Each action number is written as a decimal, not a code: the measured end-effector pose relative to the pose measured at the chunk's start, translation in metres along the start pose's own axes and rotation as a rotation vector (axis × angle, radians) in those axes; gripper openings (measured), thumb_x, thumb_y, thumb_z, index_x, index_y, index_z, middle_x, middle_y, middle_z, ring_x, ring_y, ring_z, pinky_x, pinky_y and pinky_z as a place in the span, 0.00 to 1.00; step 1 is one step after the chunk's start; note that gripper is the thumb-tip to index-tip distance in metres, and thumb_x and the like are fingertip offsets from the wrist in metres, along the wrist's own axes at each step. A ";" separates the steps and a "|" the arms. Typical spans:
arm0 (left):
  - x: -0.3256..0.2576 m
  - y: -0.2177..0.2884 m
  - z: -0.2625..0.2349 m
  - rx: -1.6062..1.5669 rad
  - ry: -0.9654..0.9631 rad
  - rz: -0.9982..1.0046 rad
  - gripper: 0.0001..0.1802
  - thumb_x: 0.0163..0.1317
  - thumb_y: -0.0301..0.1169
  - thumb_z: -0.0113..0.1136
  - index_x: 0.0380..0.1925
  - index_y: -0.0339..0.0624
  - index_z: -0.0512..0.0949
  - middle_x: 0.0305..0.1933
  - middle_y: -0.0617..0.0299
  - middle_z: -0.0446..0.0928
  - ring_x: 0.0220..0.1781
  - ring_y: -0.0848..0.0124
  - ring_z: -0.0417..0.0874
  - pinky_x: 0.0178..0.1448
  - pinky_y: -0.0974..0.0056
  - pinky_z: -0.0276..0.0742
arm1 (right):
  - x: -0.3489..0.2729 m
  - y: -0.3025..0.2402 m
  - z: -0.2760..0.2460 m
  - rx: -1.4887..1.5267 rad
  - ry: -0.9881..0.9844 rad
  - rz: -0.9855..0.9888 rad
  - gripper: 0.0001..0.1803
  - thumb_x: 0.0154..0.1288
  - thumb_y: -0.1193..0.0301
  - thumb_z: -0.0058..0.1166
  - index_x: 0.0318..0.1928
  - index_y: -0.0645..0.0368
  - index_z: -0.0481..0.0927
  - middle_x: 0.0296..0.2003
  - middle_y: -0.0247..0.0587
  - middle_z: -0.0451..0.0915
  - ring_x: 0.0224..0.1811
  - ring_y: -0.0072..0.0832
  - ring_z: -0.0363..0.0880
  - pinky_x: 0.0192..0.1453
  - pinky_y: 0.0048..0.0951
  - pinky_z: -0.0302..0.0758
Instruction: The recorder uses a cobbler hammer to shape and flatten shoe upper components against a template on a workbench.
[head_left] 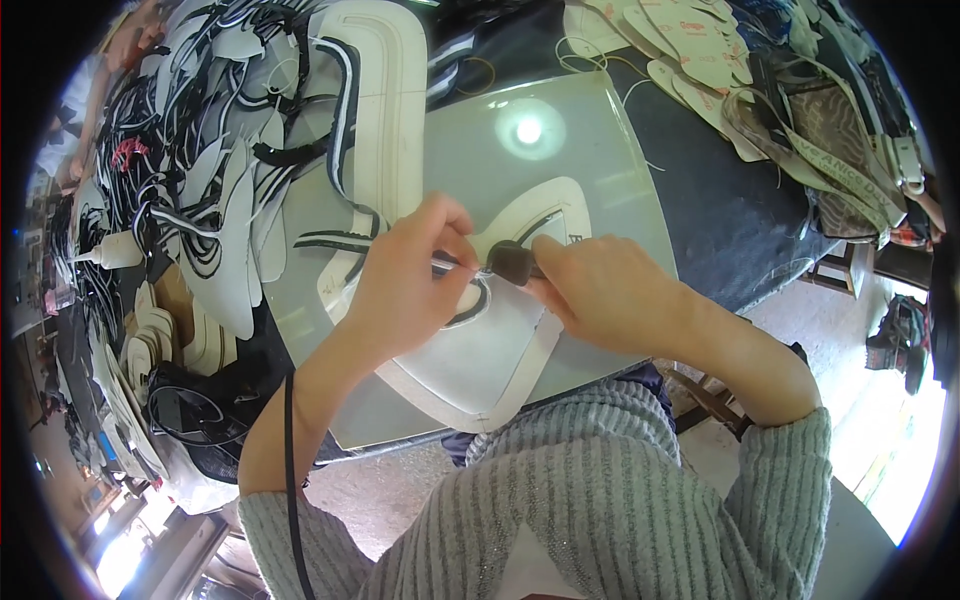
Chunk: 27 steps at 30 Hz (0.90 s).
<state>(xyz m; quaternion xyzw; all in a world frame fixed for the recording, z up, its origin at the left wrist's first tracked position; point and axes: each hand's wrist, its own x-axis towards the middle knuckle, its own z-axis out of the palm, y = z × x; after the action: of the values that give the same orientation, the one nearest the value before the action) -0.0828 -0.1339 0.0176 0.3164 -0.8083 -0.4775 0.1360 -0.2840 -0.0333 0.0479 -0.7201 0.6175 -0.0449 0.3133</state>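
Over a pale shoe-upper-shaped board [510, 385] with a white centre, both my hands meet. My left hand [400, 285] is closed in a pinch on a narrow black-and-white strip [335, 241], whose loose end sticks out to the left. A tool with a dark rounded handle [511, 262] sits in my right hand [620, 295], fingers wrapped round it. It points left at the pinched fingertips; its tip is too small to make out. Thin white thread [484, 290] shows just below the fingertips. The board rests on a glossy grey-green sheet [635, 190].
A long pale template [390, 120] lies beyond my left hand, a black-and-white strip along it. Heaped strips and white cut pieces [240, 230] crowd the left, near a white nozzle bottle [115, 251]. Stacked pale cutouts [690, 50] and a brown patterned bag [835, 120] lie far right.
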 end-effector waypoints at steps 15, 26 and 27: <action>-0.002 -0.001 0.001 0.107 -0.001 0.008 0.17 0.56 0.19 0.62 0.43 0.40 0.67 0.34 0.59 0.84 0.38 0.65 0.86 0.44 0.65 0.77 | -0.005 -0.013 0.000 0.091 0.036 0.117 0.18 0.74 0.60 0.48 0.37 0.65 0.74 0.24 0.54 0.81 0.29 0.53 0.83 0.34 0.50 0.78; -0.002 0.006 -0.001 0.039 -0.035 -0.102 0.17 0.57 0.18 0.61 0.43 0.41 0.67 0.35 0.58 0.83 0.32 0.65 0.85 0.34 0.65 0.77 | 0.010 -0.006 0.002 0.076 0.016 0.092 0.19 0.73 0.60 0.50 0.36 0.67 0.76 0.26 0.55 0.82 0.30 0.52 0.83 0.35 0.50 0.77; 0.000 0.005 -0.001 0.036 -0.035 -0.101 0.17 0.57 0.18 0.61 0.43 0.41 0.67 0.35 0.58 0.83 0.32 0.65 0.85 0.34 0.65 0.77 | 0.008 -0.007 0.004 0.114 0.025 0.096 0.17 0.72 0.62 0.51 0.36 0.66 0.75 0.26 0.57 0.80 0.30 0.55 0.81 0.36 0.52 0.75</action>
<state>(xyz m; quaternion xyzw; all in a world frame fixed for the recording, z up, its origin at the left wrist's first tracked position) -0.0842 -0.1323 0.0223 0.3507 -0.8021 -0.4745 0.0917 -0.2748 -0.0385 0.0457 -0.6701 0.6515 -0.0741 0.3478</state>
